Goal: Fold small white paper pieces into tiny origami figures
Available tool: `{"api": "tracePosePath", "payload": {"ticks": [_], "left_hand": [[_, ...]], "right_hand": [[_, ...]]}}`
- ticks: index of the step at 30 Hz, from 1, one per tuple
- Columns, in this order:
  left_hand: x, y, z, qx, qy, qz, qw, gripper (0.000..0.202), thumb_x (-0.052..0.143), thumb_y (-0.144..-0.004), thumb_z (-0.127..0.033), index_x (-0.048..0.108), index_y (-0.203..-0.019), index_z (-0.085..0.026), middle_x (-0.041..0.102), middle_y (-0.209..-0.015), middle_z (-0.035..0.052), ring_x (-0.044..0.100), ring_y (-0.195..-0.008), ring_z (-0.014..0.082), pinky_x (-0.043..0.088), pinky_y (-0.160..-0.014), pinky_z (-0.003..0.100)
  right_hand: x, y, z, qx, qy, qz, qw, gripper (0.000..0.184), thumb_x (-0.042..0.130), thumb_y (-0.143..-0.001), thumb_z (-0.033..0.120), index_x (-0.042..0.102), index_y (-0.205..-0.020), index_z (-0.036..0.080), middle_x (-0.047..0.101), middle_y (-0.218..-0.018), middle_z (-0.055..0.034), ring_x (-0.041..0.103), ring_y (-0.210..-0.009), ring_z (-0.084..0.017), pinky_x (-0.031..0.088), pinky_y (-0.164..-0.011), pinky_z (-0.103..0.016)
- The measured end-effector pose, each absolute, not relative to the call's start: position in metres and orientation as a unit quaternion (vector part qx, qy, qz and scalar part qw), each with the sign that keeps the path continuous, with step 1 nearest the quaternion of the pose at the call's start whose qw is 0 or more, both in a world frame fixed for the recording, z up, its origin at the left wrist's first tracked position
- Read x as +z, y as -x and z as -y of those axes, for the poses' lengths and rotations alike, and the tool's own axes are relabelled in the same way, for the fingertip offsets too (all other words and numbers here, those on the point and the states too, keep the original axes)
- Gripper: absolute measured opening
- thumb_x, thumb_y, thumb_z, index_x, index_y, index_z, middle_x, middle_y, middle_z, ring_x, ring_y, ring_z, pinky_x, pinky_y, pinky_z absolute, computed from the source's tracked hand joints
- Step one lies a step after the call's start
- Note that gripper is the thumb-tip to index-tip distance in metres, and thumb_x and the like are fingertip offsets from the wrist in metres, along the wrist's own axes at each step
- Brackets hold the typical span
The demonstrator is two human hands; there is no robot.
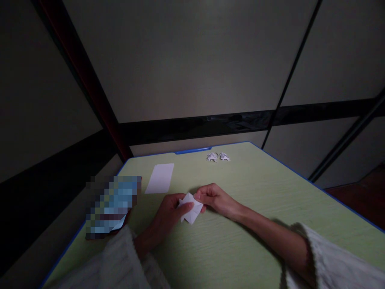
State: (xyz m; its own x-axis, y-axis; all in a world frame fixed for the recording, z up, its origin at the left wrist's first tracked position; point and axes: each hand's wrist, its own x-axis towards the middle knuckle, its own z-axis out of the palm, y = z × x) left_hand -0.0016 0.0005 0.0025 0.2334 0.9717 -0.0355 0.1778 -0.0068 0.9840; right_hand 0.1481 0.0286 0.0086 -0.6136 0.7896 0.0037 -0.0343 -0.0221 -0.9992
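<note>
Between my two hands is a small folded piece of white paper (191,216), creased into a diamond-like shape with pointed corners. My left hand (171,210) grips its left side, thumb lying across the front and fingers behind. At the paper's upper right edge, my right hand (212,198) pinches a corner between thumb and fingers. Both hands are just above the table, near its middle. Farther back sit two small folded paper figures, a left one (212,157) and a right one (224,156), side by side and apart from my hands.
A flat white paper sheet (160,178) lies on the light green table (255,180), left of centre. At the left edge is a device with a pixelated screen (114,204). Behind the table's blue rim (193,151) rise pale panels (192,60) with a black band.
</note>
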Motion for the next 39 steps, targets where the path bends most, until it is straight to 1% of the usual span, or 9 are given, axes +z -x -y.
{"api": "tracePosePath", "payload": {"ticks": [3, 8, 12, 18, 23, 26, 30, 34, 39], "left_hand": [[0.0050, 0.0010, -0.0011, 0.407, -0.586, -0.472, 0.517, 0.021, 0.055, -0.061, -0.031, 0.058, -0.061, -0.010, 0.054, -0.049, -0.0025, 0.042, -0.044, 0.0076, 0.029, -0.043, 0.018], [0.0053, 0.0003, -0.0025, 0.422, -0.570, -0.505, 0.492, 0.020, 0.056, -0.059, -0.031, 0.055, -0.054, -0.011, 0.048, -0.042, -0.0049, 0.040, -0.041, 0.0072, 0.028, -0.041, 0.018], [0.0055, 0.0003, -0.0012, 0.418, -0.566, -0.503, 0.502, 0.020, 0.058, -0.057, -0.031, 0.058, -0.059, -0.011, 0.052, -0.045, -0.0038, 0.043, -0.042, 0.0077, 0.031, -0.042, 0.018], [0.0051, -0.0007, 0.0007, 0.380, -0.589, -0.512, 0.497, 0.022, 0.057, -0.059, -0.031, 0.061, -0.060, -0.010, 0.059, -0.050, 0.0014, 0.050, -0.044, 0.0111, 0.035, -0.043, 0.020], [0.0022, 0.0007, 0.0010, 0.402, -0.583, -0.510, 0.489, 0.020, 0.057, -0.060, -0.031, 0.057, -0.056, -0.011, 0.055, -0.045, -0.0012, 0.049, -0.041, 0.0101, 0.036, -0.041, 0.020], [0.0069, 0.0003, 0.0022, 0.415, -0.576, -0.513, 0.483, 0.020, 0.057, -0.059, -0.031, 0.056, -0.055, -0.011, 0.055, -0.045, -0.0015, 0.048, -0.041, 0.0097, 0.035, -0.041, 0.020], [0.0110, -0.0014, 0.0016, 0.416, -0.564, -0.520, 0.489, 0.022, 0.057, -0.058, -0.032, 0.056, -0.055, -0.011, 0.057, -0.048, 0.0002, 0.049, -0.043, 0.0106, 0.035, -0.042, 0.020], [0.0051, -0.0008, -0.0013, 0.419, -0.570, -0.528, 0.470, 0.025, 0.057, -0.057, -0.035, 0.052, -0.049, -0.012, 0.048, -0.040, -0.0042, 0.040, -0.038, 0.0071, 0.028, -0.038, 0.018], [0.0026, -0.0015, -0.0004, 0.426, -0.584, -0.534, 0.437, 0.023, 0.053, -0.059, -0.033, 0.052, -0.048, -0.013, 0.041, -0.040, -0.0061, 0.034, -0.038, 0.0059, 0.023, -0.037, 0.018]], "right_hand": [[0.0131, -0.1477, -0.0274, 0.645, 0.306, 0.615, 0.334, 0.037, 0.050, -0.065, 0.046, 0.048, -0.052, 0.010, 0.046, -0.044, 0.0037, 0.040, -0.040, -0.004, 0.029, -0.043, -0.018], [0.0130, -0.1451, -0.0245, 0.658, 0.312, 0.592, 0.347, 0.031, 0.068, -0.049, 0.030, 0.046, -0.058, 0.011, 0.047, -0.047, 0.0060, 0.040, -0.041, -0.003, 0.029, -0.042, -0.016], [0.0094, -0.1438, -0.0249, 0.660, 0.302, 0.562, 0.396, 0.034, 0.071, -0.044, 0.024, 0.046, -0.063, 0.012, 0.047, -0.050, 0.0068, 0.044, -0.044, -0.003, 0.034, -0.045, -0.016], [0.0073, -0.1455, -0.0257, 0.664, 0.284, 0.601, 0.342, 0.029, 0.067, -0.051, 0.029, 0.049, -0.065, 0.010, 0.051, -0.051, 0.0043, 0.048, -0.045, -0.005, 0.037, -0.046, -0.018], [0.0048, -0.1457, -0.0256, 0.671, 0.264, 0.598, 0.351, 0.034, 0.069, -0.049, 0.022, 0.049, -0.074, 0.011, 0.050, -0.057, 0.0047, 0.048, -0.049, -0.004, 0.037, -0.048, -0.017], [0.0046, -0.1445, -0.0250, 0.684, 0.267, 0.575, 0.361, 0.034, 0.069, -0.048, 0.020, 0.045, -0.071, 0.012, 0.050, -0.056, 0.0052, 0.048, -0.048, -0.004, 0.037, -0.047, -0.017], [0.0061, -0.1442, -0.0247, 0.696, 0.265, 0.564, 0.356, 0.030, 0.067, -0.052, 0.025, 0.044, -0.067, 0.013, 0.050, -0.054, 0.0052, 0.047, -0.045, -0.004, 0.036, -0.044, -0.017], [0.0073, -0.1457, -0.0247, 0.703, 0.255, 0.578, 0.325, 0.025, 0.065, -0.055, 0.023, 0.047, -0.069, 0.011, 0.050, -0.053, 0.0052, 0.046, -0.045, -0.003, 0.036, -0.046, -0.017], [0.0064, -0.1463, -0.0234, 0.707, 0.234, 0.587, 0.316, 0.032, 0.065, -0.055, 0.018, 0.044, -0.079, 0.014, 0.049, -0.055, 0.0064, 0.048, -0.048, -0.005, 0.038, -0.048, -0.018]]}}
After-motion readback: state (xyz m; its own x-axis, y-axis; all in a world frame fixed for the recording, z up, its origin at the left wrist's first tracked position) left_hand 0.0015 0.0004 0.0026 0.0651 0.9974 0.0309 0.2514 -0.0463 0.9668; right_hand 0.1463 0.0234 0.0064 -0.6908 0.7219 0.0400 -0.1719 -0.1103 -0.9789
